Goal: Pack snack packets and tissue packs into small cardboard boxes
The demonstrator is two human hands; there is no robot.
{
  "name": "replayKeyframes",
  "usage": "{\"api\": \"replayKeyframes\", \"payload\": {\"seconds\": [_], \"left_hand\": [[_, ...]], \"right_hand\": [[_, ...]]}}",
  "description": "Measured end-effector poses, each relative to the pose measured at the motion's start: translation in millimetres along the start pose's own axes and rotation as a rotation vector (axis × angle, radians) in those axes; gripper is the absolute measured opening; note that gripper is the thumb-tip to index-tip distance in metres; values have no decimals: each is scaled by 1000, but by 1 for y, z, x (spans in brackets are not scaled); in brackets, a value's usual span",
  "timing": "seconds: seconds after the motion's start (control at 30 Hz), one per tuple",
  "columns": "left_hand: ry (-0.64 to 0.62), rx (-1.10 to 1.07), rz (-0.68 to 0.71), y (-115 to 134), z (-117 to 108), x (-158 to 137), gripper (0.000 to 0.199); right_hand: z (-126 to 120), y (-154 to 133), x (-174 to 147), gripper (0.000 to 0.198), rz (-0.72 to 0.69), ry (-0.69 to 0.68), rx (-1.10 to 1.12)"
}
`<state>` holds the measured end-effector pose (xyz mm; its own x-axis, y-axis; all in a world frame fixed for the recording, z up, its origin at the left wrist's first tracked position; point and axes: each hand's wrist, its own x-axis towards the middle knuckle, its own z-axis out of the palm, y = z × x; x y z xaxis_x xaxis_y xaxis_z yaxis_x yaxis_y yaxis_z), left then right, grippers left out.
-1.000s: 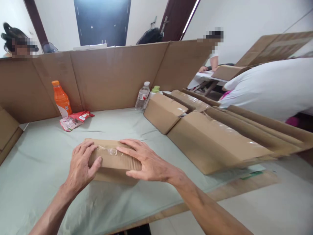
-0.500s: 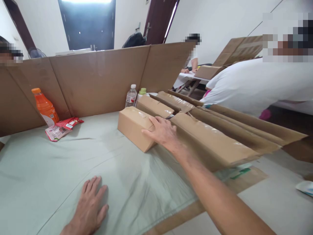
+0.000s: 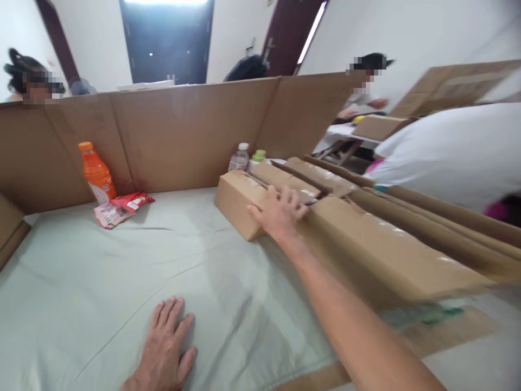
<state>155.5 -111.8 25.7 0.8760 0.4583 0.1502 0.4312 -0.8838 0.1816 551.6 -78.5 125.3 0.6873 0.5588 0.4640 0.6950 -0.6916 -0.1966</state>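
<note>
My right hand [image 3: 281, 213] is on a small brown cardboard box [image 3: 235, 202]. Its thumb lies over the box's top and the fingers curl over the far side edge. That box stands beside another taped cardboard box [image 3: 287, 178], near the back of the cloth. Close to my right wrist is a longer cardboard box [image 3: 391, 247] with tape along its top. Palm down, my left hand [image 3: 165, 345] rests on the pale green cloth [image 3: 122, 282] with its fingers stretched out, holding nothing.
A tall cardboard panel [image 3: 191, 130] borders the back. Before it stand an orange bottle [image 3: 97, 172], red snack wrappers [image 3: 122, 209], a clear bottle [image 3: 239, 157] and a green-capped bottle [image 3: 258, 156]. A person in white [image 3: 456, 141] leans at the right; other people sit farther back.
The small box, with my right hand on it, now sits closer against the box behind it. The view has swung left, so things appear shifted right. My left hand stays flat on the cloth.
</note>
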Motion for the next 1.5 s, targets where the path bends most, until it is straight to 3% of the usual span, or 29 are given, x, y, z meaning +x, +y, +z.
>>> {"api": "replayKeyframes", "payload": {"seconds": [0.13,0.17,0.2,0.3,0.47,0.67,0.77,0.87,1.07,1.17,1.23,1.33,1.5], "left_hand": [[-187,-184,-103,19,-22,-1,55],[-201,-214,-110,23,-26,-1,55],[-208,-230,-111,26,-29,-1,55],[-207,-204,-81,28,-30,-7,56],[-190,-196,0,14,-25,-34,48],[-59,-198,-65,-21,-57,-74,38],[-23,-89,-120,-54,-82,-82,35],[81,17,-330,-111,-117,-84,41],[492,318,-883,-244,-226,-80,63],[562,398,-1032,-293,-270,-77,71],[532,401,-1096,-316,-282,-75,68],[448,380,-1134,-337,-280,-74,49],[351,390,-1086,-338,-260,-69,36]], "right_hand": [[22,-2,-50,55,-240,189,160],[34,-6,-66,51,-319,160,227],[47,-14,-84,49,-472,14,280],[81,-49,-135,37,-766,-251,371],[104,-102,-179,44,-768,-268,382],[110,-105,-184,53,-765,-219,366],[115,-101,-187,56,-753,-209,346],[118,-100,-187,56,-767,-188,347],[123,-99,-187,56,-765,-150,380],[123,-98,-187,57,-766,-143,403],[123,-98,-188,56,-759,-149,403],[122,-100,-187,57,-746,-155,390],[118,-102,-186,57,-733,-156,359]]}}
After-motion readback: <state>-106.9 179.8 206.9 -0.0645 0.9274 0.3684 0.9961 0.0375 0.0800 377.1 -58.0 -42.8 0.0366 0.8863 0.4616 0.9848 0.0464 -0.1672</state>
